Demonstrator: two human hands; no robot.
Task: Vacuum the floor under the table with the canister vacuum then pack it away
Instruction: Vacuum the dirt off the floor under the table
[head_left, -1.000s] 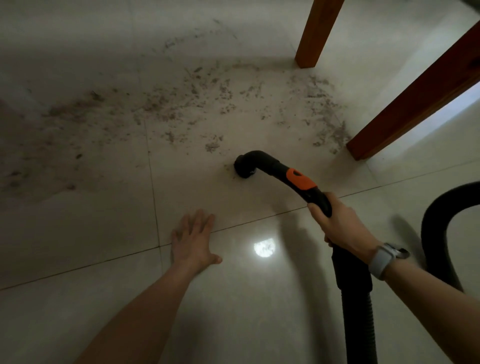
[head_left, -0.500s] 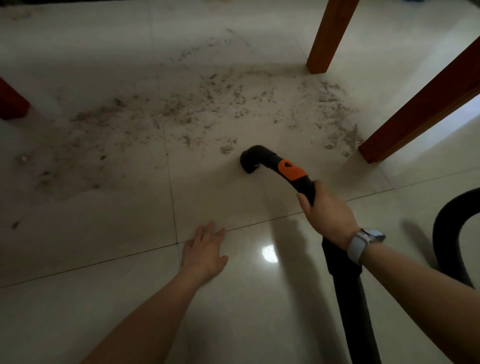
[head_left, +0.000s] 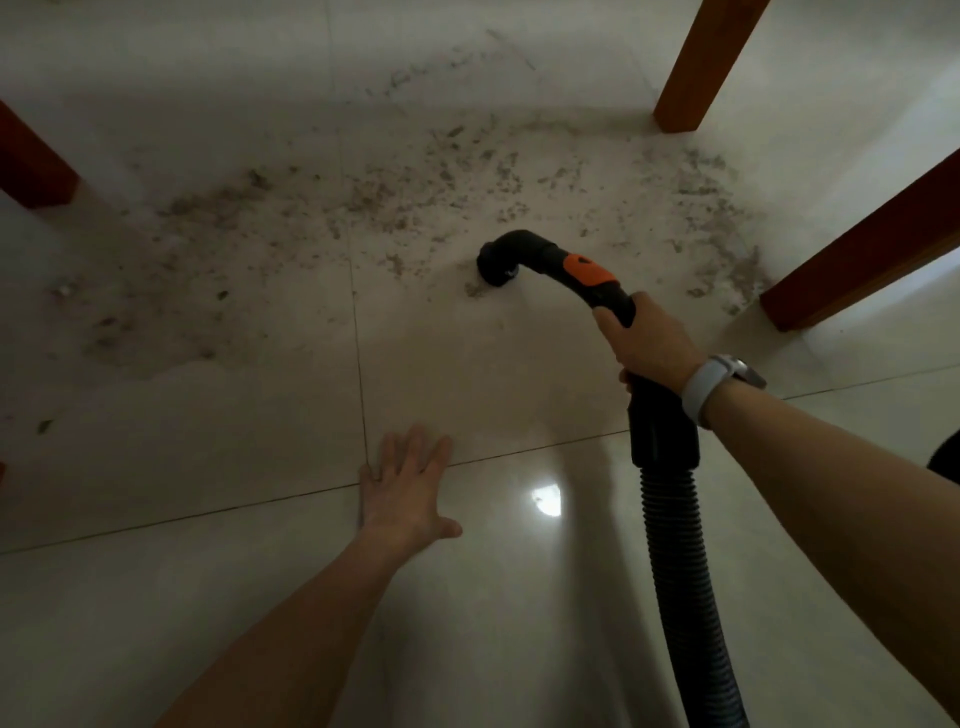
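My right hand (head_left: 652, 345) grips the black vacuum handle (head_left: 558, 260), which has an orange slider on top. Its curved open end (head_left: 496, 265) presses down on the pale tiled floor at the near edge of a wide scatter of grey dirt (head_left: 395, 202). The ribbed black hose (head_left: 680, 561) runs from under my right hand down to the bottom edge. My left hand (head_left: 408, 483) lies flat on the tile with fingers spread, holding nothing, nearer to me than the nozzle. The canister itself is out of view.
Three wooden table legs stand around the dirt: one at the back right (head_left: 698, 67), a slanting one at the right (head_left: 857, 249), a dark one at the left (head_left: 31, 166). A loop of hose shows at the right edge (head_left: 948, 460). A light reflects on the tile (head_left: 545, 501).
The nozzle has moved forward into the edge of the dirt with my right hand. My view has shifted right to left, bringing the left table leg in. My left hand stays planted on the floor.
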